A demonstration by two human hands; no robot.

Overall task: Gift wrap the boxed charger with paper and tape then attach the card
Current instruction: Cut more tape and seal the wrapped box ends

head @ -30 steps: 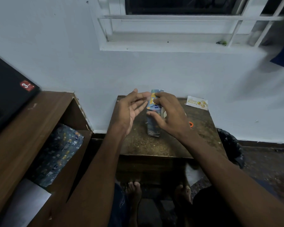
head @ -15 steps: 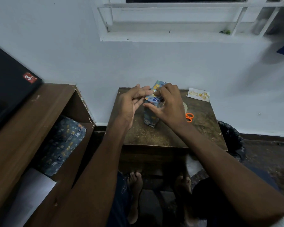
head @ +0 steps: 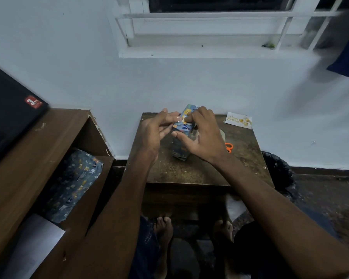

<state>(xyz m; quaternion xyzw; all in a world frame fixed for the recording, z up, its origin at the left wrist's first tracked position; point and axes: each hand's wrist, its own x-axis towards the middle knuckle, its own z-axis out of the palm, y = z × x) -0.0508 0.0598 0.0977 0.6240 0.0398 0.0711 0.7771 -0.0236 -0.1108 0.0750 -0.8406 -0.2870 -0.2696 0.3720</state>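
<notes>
The boxed charger (head: 182, 135) stands already covered in paper between both hands, the right hand (head: 203, 135) gripping it while the spread left hand (head: 156, 130) presses tape; the card (head: 238, 120), beyond the right hand, seems still unattached.
</notes>
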